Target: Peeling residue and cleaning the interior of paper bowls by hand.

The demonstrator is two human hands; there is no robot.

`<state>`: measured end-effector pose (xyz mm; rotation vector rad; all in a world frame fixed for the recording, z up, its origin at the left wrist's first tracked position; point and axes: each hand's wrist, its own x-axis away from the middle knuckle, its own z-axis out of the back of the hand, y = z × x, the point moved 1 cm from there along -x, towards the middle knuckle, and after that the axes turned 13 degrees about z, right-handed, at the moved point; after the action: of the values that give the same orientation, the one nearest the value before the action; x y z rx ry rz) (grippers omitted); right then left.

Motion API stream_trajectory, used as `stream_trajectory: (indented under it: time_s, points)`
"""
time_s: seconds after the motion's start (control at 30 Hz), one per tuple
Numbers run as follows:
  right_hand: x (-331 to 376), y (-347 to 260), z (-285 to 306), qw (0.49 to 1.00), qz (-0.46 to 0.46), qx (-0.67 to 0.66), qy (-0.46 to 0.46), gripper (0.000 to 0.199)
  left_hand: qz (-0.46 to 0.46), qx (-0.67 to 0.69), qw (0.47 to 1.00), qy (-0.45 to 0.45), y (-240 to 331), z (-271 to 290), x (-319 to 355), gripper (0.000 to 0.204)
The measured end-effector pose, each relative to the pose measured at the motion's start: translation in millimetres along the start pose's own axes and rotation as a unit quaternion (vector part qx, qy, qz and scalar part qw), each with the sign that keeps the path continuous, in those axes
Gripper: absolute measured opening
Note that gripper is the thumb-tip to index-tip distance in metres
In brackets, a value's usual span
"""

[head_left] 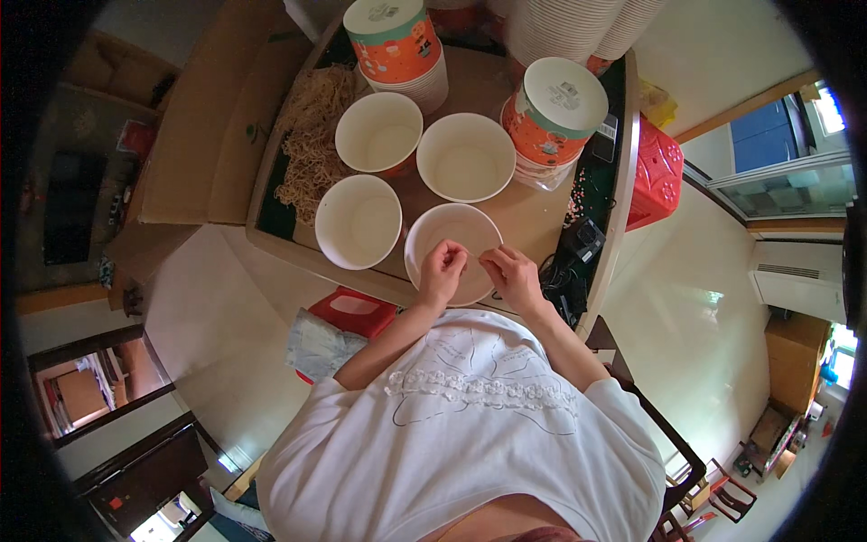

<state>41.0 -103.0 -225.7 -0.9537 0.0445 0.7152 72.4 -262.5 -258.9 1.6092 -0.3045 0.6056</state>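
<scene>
My left hand (pixel 441 271) and my right hand (pixel 511 274) are held close together over the nearest white paper bowl (pixel 452 233), fingers pinched toward each other. Something thin may lie between the fingertips, but it is too small to tell. Three more empty white paper bowls stand beyond: one (pixel 358 220) to the left, one (pixel 378 133) at the back left, one (pixel 465 156) at the back right. All stand on a brown table (pixel 533 212).
A heap of dry noodles (pixel 312 135) lies at the table's left. Two stacks of orange-printed bowls (pixel 397 50) (pixel 553 117) stand upside down at the back. A small black device (pixel 587 239) and cables sit at the right edge. A red crate (pixel 657 172) and a red stool (pixel 354 312) stand on the floor.
</scene>
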Motion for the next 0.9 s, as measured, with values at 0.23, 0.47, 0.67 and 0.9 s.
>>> stream_trajectory:
  time_s: [0.23, 0.47, 0.67, 0.9]
  points:
    - [4, 0, 1, 0.996, -0.013, -0.080, 0.033, 0.011, -0.010, -0.048, 0.998, -0.050, 32, 1, 16, 0.007]
    - [9, -10, 29, 0.995, 0.103, -0.014, -0.003, 0.016, -0.152, -0.311, 0.937, -0.057, 69, 9, 54, 0.006]
    - [3, -3, 46, 0.983, 0.175, 0.039, -0.051, 0.016, -0.202, -0.344, 0.915, -0.051, 112, 17, 72, 0.005]
    - [-8, -8, 50, 0.959, 0.237, 0.027, -0.153, 0.016, -0.298, -0.388, 0.872, -0.030, 116, 17, 71, 0.003]
